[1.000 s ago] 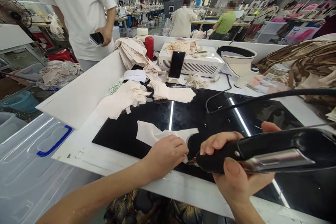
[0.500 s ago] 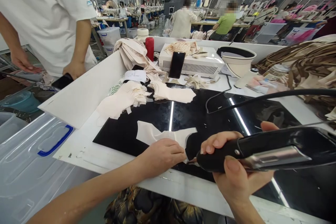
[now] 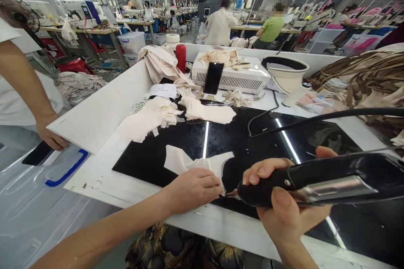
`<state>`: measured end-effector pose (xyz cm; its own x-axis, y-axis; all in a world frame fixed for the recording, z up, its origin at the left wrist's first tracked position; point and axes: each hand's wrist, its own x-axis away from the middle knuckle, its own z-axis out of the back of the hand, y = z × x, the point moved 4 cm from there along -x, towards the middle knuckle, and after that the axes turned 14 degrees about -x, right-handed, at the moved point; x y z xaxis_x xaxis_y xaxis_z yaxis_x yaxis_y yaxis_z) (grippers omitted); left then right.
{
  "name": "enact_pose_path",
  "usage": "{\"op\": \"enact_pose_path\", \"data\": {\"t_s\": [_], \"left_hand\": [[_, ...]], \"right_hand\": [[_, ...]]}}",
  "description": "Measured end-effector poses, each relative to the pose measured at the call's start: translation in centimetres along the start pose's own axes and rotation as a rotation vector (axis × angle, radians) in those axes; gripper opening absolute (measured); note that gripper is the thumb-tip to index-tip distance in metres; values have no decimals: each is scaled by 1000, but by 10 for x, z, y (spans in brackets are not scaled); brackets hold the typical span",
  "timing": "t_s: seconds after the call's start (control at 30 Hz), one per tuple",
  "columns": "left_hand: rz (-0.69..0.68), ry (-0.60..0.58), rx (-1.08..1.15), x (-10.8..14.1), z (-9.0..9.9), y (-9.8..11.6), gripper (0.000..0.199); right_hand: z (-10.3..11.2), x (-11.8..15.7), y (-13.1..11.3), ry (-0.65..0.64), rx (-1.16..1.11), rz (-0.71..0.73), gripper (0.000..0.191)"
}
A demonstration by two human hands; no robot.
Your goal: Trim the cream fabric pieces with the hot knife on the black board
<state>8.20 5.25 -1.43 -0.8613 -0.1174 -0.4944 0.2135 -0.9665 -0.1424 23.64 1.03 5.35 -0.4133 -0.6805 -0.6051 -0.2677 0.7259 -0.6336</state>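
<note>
My right hand [image 3: 284, 197] is wrapped round a black corded hand tool [image 3: 334, 180] with a metal lever along its side. Its thin metal tip points left and meets the near edge of a cream fabric piece [image 3: 202, 163], close to my left fingertips. My left hand [image 3: 192, 189] presses and grips that piece with its fingers together, hiding part of it. The fabric lies on a glossy black panel [image 3: 227, 138]. Just beyond are two stacks of similar cut pieces, a left stack [image 3: 148, 119] and a right stack [image 3: 208, 112].
A phone [image 3: 213, 77] leans on a white vented box [image 3: 233, 73]. The tool's black cable [image 3: 325, 115] crosses the panel's right side. Brown strips [image 3: 353, 67] are heaped at right. A co-worker's hand [image 3: 50, 130] holds a phone at left, over a clear bin with a blue handle [image 3: 67, 170].
The co-worker at left has moved further left and bent lower, bringing the hand with the phone down over the bin. My hands, the tool and the fabric piece have barely shifted.
</note>
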Motion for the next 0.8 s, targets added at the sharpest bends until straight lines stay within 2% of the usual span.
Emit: {"op": "enact_pose_path", "data": {"t_s": [0.8], "left_hand": [[1,42,21,4,0,1,15]], "right_hand": [[1,0,0,13,15,6,66]]}}
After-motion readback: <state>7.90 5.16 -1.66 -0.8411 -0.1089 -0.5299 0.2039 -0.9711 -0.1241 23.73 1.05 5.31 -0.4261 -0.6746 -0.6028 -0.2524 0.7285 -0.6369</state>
